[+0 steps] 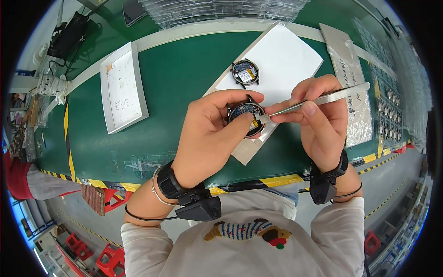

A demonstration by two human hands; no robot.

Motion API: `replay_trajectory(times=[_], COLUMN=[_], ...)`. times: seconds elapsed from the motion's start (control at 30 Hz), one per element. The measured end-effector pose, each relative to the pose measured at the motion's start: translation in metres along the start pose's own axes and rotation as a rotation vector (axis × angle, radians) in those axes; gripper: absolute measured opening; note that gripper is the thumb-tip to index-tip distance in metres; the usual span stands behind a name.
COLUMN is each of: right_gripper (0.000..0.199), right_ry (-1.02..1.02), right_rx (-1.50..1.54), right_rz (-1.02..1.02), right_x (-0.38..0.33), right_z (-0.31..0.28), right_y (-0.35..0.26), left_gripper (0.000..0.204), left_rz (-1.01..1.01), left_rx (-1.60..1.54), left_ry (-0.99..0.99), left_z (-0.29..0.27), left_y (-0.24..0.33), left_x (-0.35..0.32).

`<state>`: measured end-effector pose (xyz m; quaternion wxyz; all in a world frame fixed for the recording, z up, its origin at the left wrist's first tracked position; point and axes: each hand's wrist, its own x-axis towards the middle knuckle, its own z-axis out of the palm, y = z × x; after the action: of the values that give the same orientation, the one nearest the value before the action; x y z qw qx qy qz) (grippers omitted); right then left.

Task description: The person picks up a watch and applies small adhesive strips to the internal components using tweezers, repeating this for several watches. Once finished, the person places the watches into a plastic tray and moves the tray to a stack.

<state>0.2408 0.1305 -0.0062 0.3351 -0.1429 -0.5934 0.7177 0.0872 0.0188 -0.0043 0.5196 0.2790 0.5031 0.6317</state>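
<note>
My left hand (207, 131) is closed around a round black watch case (242, 110), its thumb lying across the exposed circuit board. Between the fingers of my right hand (323, 120) is a pair of silver tweezers (330, 97), slanting down to the left. The tweezer tips meet a small whitish piece at the right side of the case; whether they grip it I cannot tell. A second open watch case (245, 72), with a board and a white and yellow part inside, lies beyond my left hand on a white sheet (290, 53) over a grey board.
An open white box (123, 87) stands on the green table (180, 60) to the left. At right lie a wrapped cardboard piece (346, 78) and clear trays of small parts (390, 115). Stacked clear trays (221, 11) and a phone (134, 11) sit at the back.
</note>
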Motion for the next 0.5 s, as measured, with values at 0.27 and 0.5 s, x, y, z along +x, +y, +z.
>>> replay_trajectory(times=[0.27, 0.5], right_gripper=[0.013, 0.013], right_ry=[-0.061, -0.080], right_rx=[-0.160, -0.212], right_rz=[-0.163, -0.209], right_x=[-0.0026, -0.0039], right_z=[-0.0005, 0.0007], right_y=[0.0054, 0.0046], left_gripper=[0.023, 0.022], left_rz=[0.034, 0.050], left_rx=[0.016, 0.044], left_ry=[-0.019, 0.013], left_z=[0.0020, 0.0043], left_y=[-0.0027, -0.0028], left_x=[-0.0003, -0.0005])
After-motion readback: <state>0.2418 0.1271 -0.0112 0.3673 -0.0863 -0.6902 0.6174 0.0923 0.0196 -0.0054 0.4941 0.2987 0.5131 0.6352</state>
